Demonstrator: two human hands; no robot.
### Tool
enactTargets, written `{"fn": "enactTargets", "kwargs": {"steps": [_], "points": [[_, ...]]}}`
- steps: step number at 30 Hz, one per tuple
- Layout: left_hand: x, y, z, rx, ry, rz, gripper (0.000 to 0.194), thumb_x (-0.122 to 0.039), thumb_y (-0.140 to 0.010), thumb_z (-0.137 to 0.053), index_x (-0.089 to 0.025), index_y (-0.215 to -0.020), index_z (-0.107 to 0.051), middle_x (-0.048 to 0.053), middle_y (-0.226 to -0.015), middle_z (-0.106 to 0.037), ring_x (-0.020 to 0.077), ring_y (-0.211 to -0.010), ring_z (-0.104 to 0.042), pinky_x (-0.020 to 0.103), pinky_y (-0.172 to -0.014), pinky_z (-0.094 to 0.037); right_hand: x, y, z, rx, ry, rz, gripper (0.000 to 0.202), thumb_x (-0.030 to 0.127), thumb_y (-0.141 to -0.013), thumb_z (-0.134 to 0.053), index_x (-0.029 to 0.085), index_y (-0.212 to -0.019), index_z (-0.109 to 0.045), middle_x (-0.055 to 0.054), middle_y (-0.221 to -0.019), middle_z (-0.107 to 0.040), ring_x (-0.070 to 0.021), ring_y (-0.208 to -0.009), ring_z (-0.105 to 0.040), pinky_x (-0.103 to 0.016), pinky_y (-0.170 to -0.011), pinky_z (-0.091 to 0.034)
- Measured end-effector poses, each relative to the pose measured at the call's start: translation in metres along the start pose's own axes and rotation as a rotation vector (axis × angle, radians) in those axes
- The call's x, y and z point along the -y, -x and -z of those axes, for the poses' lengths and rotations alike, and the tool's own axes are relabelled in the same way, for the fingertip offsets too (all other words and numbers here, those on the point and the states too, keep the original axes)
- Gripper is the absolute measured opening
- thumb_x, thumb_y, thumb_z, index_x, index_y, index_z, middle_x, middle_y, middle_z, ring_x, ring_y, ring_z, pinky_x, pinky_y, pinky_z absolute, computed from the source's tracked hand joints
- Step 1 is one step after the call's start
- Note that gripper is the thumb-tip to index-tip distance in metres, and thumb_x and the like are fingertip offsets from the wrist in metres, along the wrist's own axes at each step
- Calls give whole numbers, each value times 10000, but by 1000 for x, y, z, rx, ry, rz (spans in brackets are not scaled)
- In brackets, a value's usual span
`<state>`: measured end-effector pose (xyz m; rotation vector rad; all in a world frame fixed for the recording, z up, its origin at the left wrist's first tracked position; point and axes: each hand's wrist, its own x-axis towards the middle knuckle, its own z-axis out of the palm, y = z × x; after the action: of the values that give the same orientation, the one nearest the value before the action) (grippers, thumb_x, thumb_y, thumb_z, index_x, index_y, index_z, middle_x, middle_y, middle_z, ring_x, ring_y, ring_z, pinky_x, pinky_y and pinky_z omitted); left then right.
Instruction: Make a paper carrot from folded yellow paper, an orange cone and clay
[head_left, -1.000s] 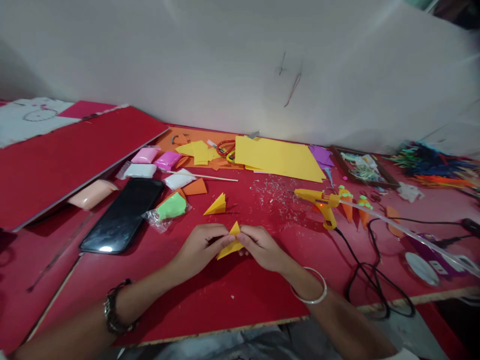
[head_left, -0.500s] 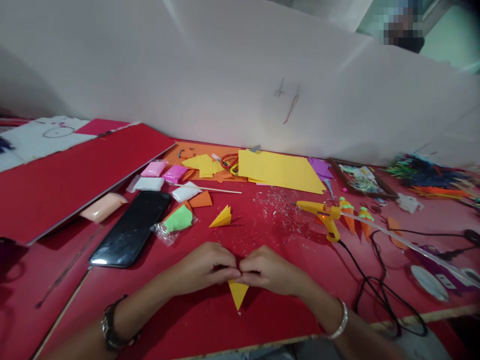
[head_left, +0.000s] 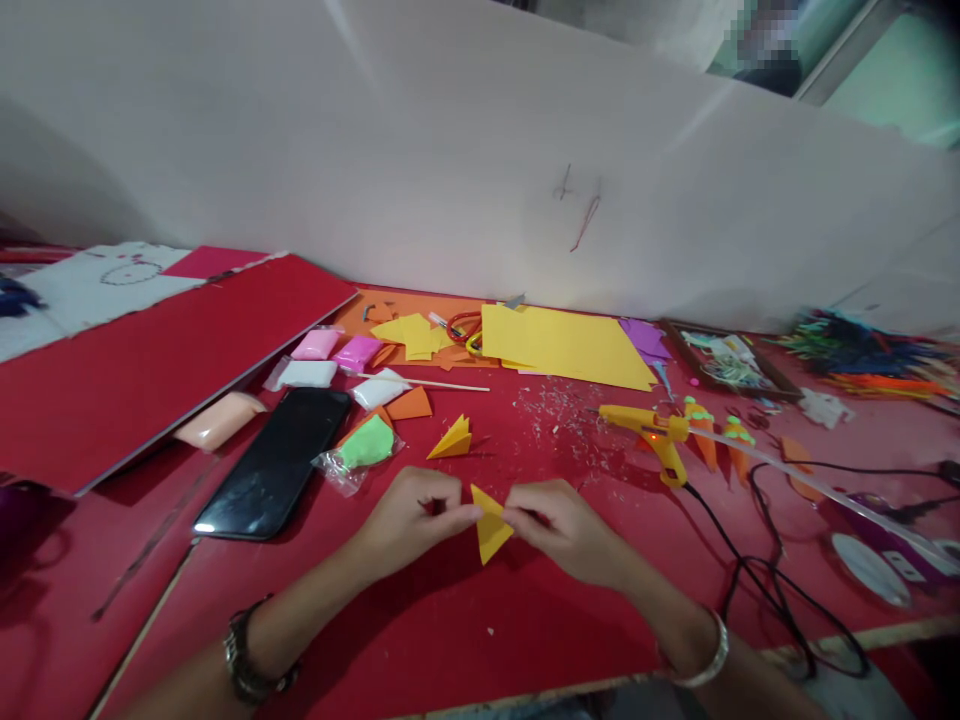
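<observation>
A small folded piece of yellow paper (head_left: 492, 528) is pinched between both hands above the red table. My left hand (head_left: 420, 512) holds its left edge between thumb and fingers. On the opposite edge, my right hand (head_left: 564, 522) grips it the same way. Just beyond the hands lies another folded yellow paper piece (head_left: 451, 440), pointed at its left end. To the left of that sits a packet of green clay (head_left: 367, 442) with orange paper partly under it. Further right rests a yellow hot glue gun (head_left: 651, 432), its small light lit.
A black phone (head_left: 271, 465) lies left of the hands. Yellow sheets (head_left: 566, 345) and scissors (head_left: 466, 325) are at the back. Behind the glue gun stand orange carrot shapes (head_left: 703, 440). Its black cord (head_left: 739, 570) loops at right. A red board (head_left: 180, 355) fills the left.
Both hands have raised the yellow paper off the table and moved slightly apart. The paper has turned, showing more of itself between the fingers. The view has shifted a little.
</observation>
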<state>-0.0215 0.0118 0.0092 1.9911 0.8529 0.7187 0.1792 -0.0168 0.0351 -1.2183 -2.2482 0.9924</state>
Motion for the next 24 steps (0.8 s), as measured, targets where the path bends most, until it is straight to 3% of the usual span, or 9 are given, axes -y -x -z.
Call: {"fn": "enactTargets", "kwargs": {"steps": [2,5,8,13,16,24], "points": [[-1,-1,2,-62,78,51,272,-400,-791,-497,-141,-712,-525,-3,-671,-545,105,-628,-487,202,-580,-372,-2,-2,-4,-59,-108,-60,285,268,-866,-389,169,-606,-448,47,-546,-434,-74,-524,-407,-196,-519,-286],[-3,-2,0,56,276,105,259,-343,-759,-554,-157,-933,-510,22,-871,-566,126,-773,-523,237,-697,-418,-6,-5,-14,-168,-231,-113,262,261,-862,-388,167,-632,-472,33,-578,-496,-88,-565,-466,-200,-563,-340],[-2,-3,-2,123,399,195,193,-333,-791,-517,-149,-848,-523,-5,-762,-558,100,-653,-522,218,-621,-422,-8,-10,-20,-223,-260,-119,233,270,-844,-418,163,-654,-499,20,-627,-513,-103,-619,-476,-211,-595,-362],[1,-5,2,-4,204,209,209,-334,-798,-500,-147,-770,-589,0,-745,-599,117,-700,-525,216,-645,-393,-7,-20,-11,-243,-353,-122,94,256,-800,-495,175,-837,-522,-1,-784,-553,-116,-735,-510,-225,-666,-397],[1,-5,4,-7,171,201,198,-333,-775,-525,-152,-763,-602,-6,-740,-609,120,-701,-528,211,-657,-389,-8,-26,-4,-228,-347,-100,92,261,-797,-506,173,-792,-533,4,-757,-543,-106,-709,-504,-224,-655,-397],[4,-6,5,-296,230,267,239,-344,-784,-485,-155,-638,-481,-47,-590,-435,82,-562,-401,179,-533,-329,-9,-33,-12,-68,-546,-138,84,237,-756,-561,173,-807,-543,16,-707,-551,-93,-636,-532,-235,-615,-423]]}}
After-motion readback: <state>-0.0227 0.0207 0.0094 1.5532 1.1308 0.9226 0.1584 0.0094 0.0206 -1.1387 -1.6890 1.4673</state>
